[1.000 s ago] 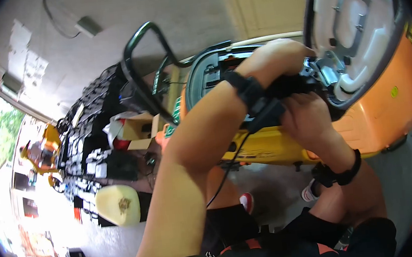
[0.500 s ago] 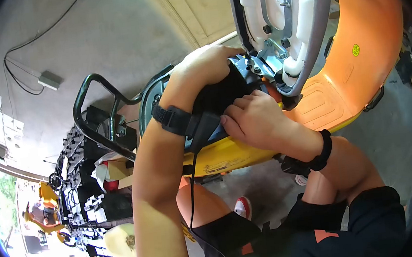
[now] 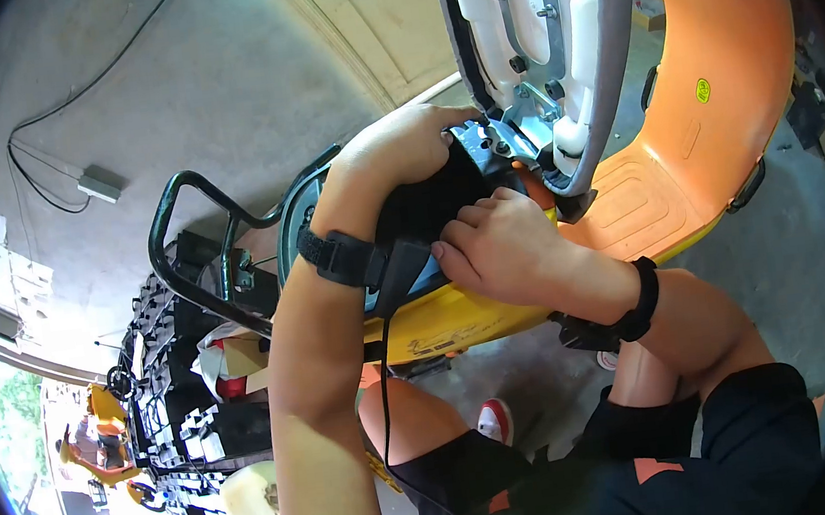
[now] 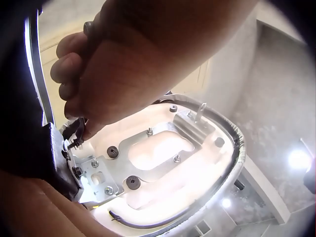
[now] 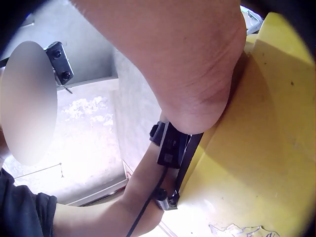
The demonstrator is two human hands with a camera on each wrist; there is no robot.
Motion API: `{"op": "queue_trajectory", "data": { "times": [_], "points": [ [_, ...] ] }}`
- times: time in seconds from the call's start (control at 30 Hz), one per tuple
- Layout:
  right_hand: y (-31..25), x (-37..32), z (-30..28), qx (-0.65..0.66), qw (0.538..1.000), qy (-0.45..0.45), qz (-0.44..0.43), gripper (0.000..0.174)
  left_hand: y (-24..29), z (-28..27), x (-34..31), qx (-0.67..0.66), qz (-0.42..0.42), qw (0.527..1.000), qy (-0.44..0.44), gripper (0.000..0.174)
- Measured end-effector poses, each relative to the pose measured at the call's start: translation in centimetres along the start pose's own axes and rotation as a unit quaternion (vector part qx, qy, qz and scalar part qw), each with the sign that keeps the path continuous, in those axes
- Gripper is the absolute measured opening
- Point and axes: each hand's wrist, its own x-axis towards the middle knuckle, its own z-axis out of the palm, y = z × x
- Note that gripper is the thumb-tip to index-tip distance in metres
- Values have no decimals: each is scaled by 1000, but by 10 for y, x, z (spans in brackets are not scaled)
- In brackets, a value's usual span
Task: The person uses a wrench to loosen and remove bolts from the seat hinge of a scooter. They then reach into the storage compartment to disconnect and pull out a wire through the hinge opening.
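Note:
My left hand (image 3: 396, 149) reaches over the open seat compartment of a yellow and orange scooter, beside the metal seat hinge (image 3: 510, 137). In the left wrist view my left hand (image 4: 133, 64) has curled fingers round a small dark thing (image 4: 88, 28), mostly hidden; its lower part comes close to the hinge bolts. My right hand (image 3: 507, 248) lies with bent fingers at the compartment's near edge, above the yellow side panel (image 3: 460, 325); what its fingertips touch is hidden. Only the heel of my right hand (image 5: 197, 94) shows in the right wrist view, against the yellow panel (image 5: 256, 148).
The raised seat (image 3: 602, 47) stands at the hinge, its underside facing the hands. A black grab rail (image 3: 162, 218) curves at the left. A cable (image 3: 385, 401) hangs from the left wrist device. Black parts (image 3: 154, 335) and a cardboard box stand behind.
The view swung right and then settled, so the scooter and both hands appear further left than a second ago. Since half a second ago both hands have kept nearly the same places.

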Motion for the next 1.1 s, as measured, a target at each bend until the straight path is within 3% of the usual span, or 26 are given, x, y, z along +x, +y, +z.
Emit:
{"op": "queue_trajectory", "data": {
  "times": [0.5, 0.6, 0.67, 0.83, 1.1],
  "points": [
    [0, 2, -2, -8, 1000, -3, -17, 25, 8, 5, 1, 18, 3, 1000, -5, 46],
    [1, 1, 0, 3, 1000, 0, -5, 26, 2, 4, 3, -15, 25, 1000, 6, 47],
    [0, 0, 0, 6, 1000, 2, 4, 26, 8, 2, 2, -23, -22, 999, -11, 47],
    [0, 0, 0, 15, 1000, 12, 2, 27, -7, 7, 6, -62, 13, 998, -20, 45],
    [1, 0, 0, 10, 1000, 2, 2, 26, -2, 18, 12, -30, 47, 996, 76, 43]
  ]
}}
